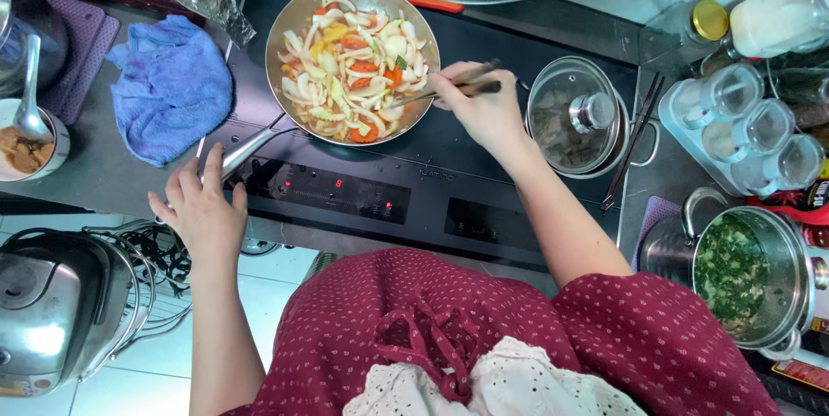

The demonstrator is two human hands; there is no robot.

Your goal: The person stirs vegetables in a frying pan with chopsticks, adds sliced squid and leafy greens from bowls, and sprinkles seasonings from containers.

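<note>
Left hand (pixel 200 209) on pan handle (pixel 246 150), right hand (pixel 484 108) grip pinching chopsticks (pixel 449 85) over vegetables (pixel 352 66)

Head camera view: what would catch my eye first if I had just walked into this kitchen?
Most likely the steel pan of sliced onion, carrot and pepper on the black cooktop, top centre. The right hand holds chopsticks at the pan's edge, while the left hand grips the pan handle. Next come the blue cloth at left and the pot of greens at lower right.
</note>
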